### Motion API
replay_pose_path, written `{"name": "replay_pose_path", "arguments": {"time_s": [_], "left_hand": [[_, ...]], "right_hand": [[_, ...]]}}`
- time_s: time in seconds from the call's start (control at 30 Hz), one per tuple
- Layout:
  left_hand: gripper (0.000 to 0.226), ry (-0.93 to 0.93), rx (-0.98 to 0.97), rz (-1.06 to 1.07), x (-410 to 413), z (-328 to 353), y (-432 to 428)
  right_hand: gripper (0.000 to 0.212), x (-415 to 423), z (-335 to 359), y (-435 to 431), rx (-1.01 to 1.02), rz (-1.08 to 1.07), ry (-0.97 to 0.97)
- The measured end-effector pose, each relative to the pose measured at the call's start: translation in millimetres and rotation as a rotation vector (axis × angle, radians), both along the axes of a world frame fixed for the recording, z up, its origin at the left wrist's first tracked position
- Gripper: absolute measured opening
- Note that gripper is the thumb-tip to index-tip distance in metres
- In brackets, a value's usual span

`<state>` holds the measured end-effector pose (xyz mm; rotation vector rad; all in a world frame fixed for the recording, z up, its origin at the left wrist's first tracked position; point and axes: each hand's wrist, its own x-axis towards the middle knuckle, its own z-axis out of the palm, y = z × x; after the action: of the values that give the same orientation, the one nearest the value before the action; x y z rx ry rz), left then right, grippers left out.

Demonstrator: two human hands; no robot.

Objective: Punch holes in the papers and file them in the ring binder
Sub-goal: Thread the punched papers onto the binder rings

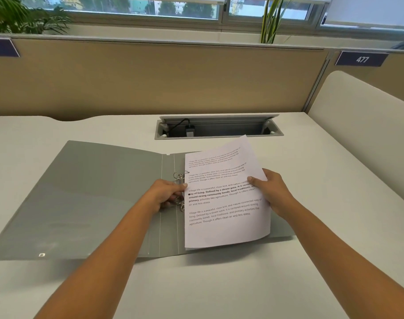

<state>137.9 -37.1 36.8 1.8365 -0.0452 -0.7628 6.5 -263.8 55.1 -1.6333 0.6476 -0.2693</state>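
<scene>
A grey ring binder [86, 194] lies open flat on the white desk. Its metal rings [179, 177] stand by the spine, partly hidden by my left hand. A printed sheet of paper [224, 215] lies tilted over the binder's right half, its left edge at the rings; a punched hole shows near that edge. My left hand [166, 195] grips the ring mechanism, thumb touching the paper's left edge. My right hand [271, 187] pinches the paper's right edge, thumb on top, fingers underneath. No hole punch is in view.
An open cable tray [219, 128] with a plug and black cord is set in the desk just behind the paper. A tan partition [150, 77] closes the back, a white divider [362, 116] the right side. The white desk [219, 284] stretches in front.
</scene>
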Motion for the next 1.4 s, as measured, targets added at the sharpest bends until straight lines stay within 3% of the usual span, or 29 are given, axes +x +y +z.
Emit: {"name": "replay_pose_path", "arguments": {"time_s": [0.27,0.93,1.23,1.4], "left_hand": [[0.012,0.046,0.075,-0.099,-1.8,0.8,3.8],[0.008,0.069,0.069,-0.098,-2.2,1.1,2.0],[0.014,-0.102,0.038,-0.004,-18.2,-8.2,0.3],[0.021,-0.273,0.005,0.151,-33.6,-24.6,-0.1]], "right_hand": [[0.029,0.4,-1.9,0.1,-0.018,-0.009,0.014],[0.03,-1.0,-5.4,0.3,-0.057,-0.028,0.047],[0.03,2.8,-6.3,-6.8,-0.109,-0.024,0.081],[0.033,7.4,-12.7,-9.4,-0.148,-0.037,0.125]]}}
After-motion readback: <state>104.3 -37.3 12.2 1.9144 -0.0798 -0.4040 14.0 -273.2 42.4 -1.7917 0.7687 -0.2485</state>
